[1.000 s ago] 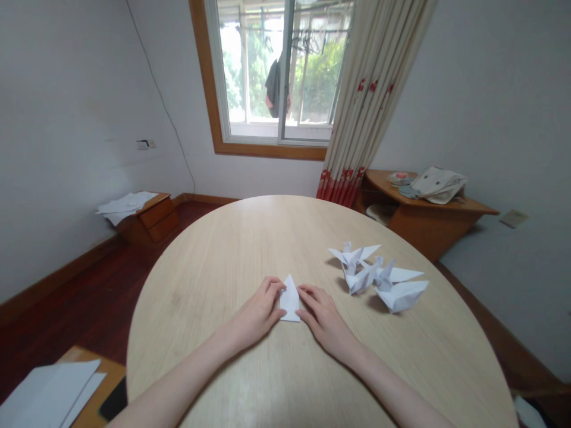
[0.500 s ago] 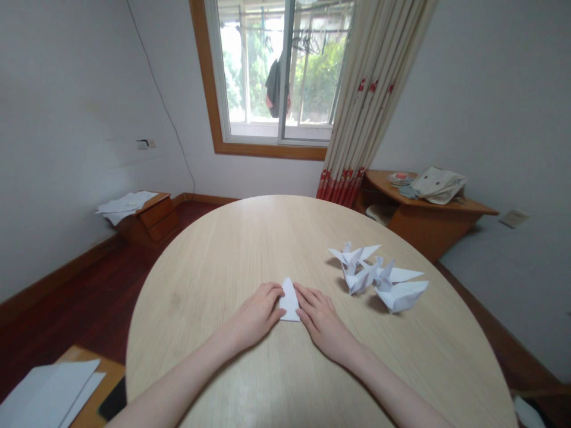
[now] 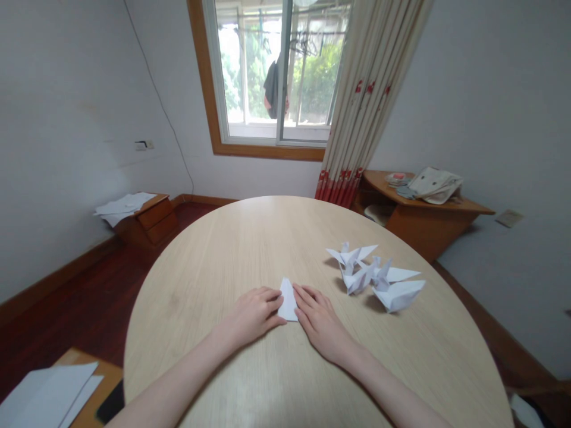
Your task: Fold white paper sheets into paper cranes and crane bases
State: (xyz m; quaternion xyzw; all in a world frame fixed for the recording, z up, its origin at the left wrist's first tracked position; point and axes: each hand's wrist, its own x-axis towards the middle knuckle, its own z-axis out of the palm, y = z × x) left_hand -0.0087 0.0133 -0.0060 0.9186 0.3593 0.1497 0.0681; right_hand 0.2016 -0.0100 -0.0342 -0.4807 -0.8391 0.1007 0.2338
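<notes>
A small piece of folded white paper (image 3: 287,304) lies on the round wooden table (image 3: 214,249), narrow end pointing away from me. My left hand (image 3: 252,310) holds its left edge, with the thumb at the near left corner and the fingers bent along the side. Along the right edge, the fingers of my right hand (image 3: 321,318) are together and press the paper down. Parts of both side edges are hidden under my fingertips. To the right of my hands stand several folded white paper cranes (image 3: 399,295), close together with their wings spread.
White sheets (image 3: 49,392) lie on a brown surface at the lower left. More papers (image 3: 125,205) cover a small cabinet by the left wall. A corner desk (image 3: 428,208) with a cloth bag (image 3: 435,184) is at the right, beside the curtain (image 3: 357,125).
My left thumb has slid toward the paper's near edge, and the left fingers have shifted slightly. My right hand stays at the right edge. The whole view has moved a little.
</notes>
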